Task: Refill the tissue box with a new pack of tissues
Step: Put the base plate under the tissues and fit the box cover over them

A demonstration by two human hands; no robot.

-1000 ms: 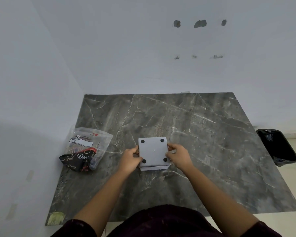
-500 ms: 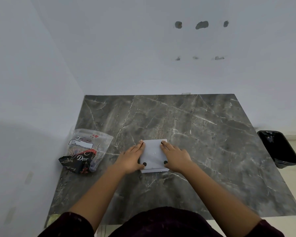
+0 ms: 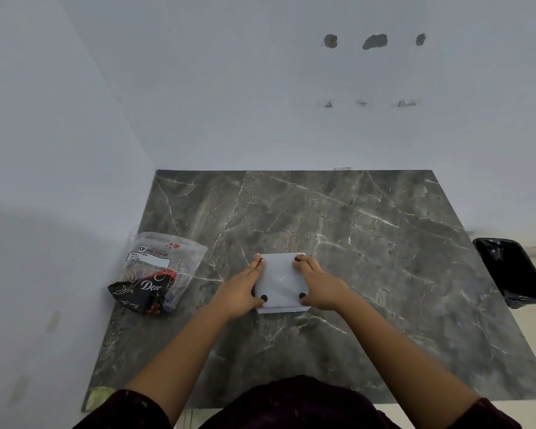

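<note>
The dark marble table (image 3: pixel 369 258) fills the lower part of the view, set into a corner of pale walls, with a black bin (image 3: pixel 512 272) on the floor off its right edge. Near the table's left edge lies the clear tissue pack (image 3: pixel 160 270), well apart from the work. At the near middle sits the white tissue box (image 3: pixel 280 283), upside down, its four dark feet showing and its base panel uppermost. The left hand (image 3: pixel 240 292) and right hand (image 3: pixel 321 287) lie flat and open on the panel's two sides, fingers stretched toward the far feet, thumbs at the near ones, pressing rather than gripping. The step looks like working the base panel; even pressure from both sides should keep it from jamming askew.
</note>
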